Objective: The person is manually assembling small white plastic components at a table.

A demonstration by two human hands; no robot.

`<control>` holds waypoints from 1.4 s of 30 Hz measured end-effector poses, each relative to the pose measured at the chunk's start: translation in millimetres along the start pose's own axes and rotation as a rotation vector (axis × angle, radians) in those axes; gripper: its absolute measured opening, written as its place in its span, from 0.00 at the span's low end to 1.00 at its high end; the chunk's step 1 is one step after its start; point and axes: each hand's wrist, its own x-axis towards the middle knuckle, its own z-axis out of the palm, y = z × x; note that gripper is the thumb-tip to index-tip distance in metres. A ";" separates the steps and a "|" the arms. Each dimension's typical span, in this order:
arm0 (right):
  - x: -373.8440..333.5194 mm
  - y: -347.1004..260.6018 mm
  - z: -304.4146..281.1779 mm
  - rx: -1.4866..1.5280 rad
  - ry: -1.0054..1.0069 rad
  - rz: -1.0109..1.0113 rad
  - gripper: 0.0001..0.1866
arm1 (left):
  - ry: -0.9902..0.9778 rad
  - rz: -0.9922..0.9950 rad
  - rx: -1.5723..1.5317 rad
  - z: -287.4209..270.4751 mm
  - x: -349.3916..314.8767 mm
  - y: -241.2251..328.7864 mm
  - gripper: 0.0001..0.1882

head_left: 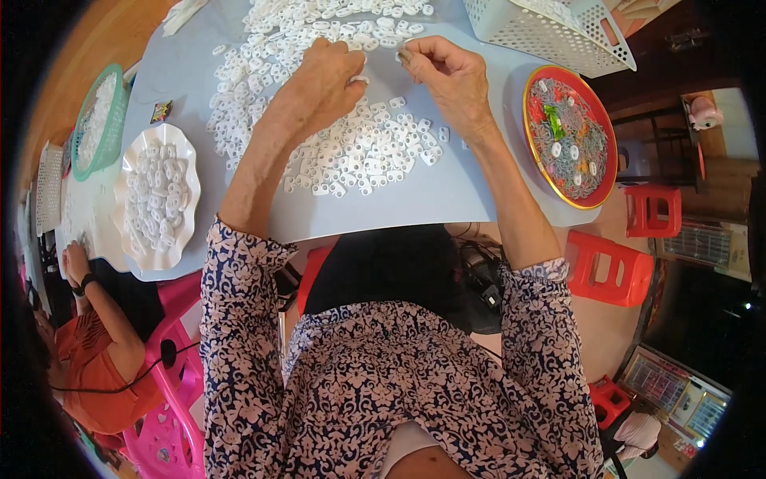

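My left hand (323,86) is closed above the pile, fingers curled, with a small white plastic piece (359,79) showing between thumb and fingers. My right hand (455,76) hovers a little to the right with thumb and forefinger pinched together. Whatever sits in that pinch is too small to make out. Beneath and in front of my left hand spreads a heap of small white plastic pieces with holes (375,152). A second, larger heap (259,68) reaches to the far side of the grey-blue table (447,195).
On the right stands a red bowl (610,152) with small grey parts and a green wrapper (553,121). Behind it is a white perforated basket (531,40). On the left are a scalloped white dish (128,231), a green basket (117,120), and another person (112,335).
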 end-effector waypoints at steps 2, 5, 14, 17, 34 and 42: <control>-0.4 0.2 -0.4 -0.024 -0.019 0.035 0.06 | 0.019 0.026 -0.013 3.0 0.5 0.9 0.08; -1.1 -0.6 0.7 -0.028 -0.034 0.021 0.06 | 0.065 0.083 -0.031 9.9 0.5 -1.5 0.07; -2.1 -6.8 0.7 0.064 -0.061 0.012 0.05 | 0.102 -0.210 -0.858 6.0 6.1 1.5 0.11; -3.8 -10.4 1.0 0.035 -0.087 -0.016 0.05 | 0.129 -0.264 -1.027 2.3 6.9 -1.0 0.12; -2.9 -9.6 1.9 0.145 -0.091 -0.020 0.08 | 0.054 -0.261 -1.316 2.7 7.2 -1.3 0.12; -1.7 -11.4 0.8 0.132 -0.052 0.009 0.09 | 0.112 -0.339 -1.281 3.3 5.2 4.8 0.12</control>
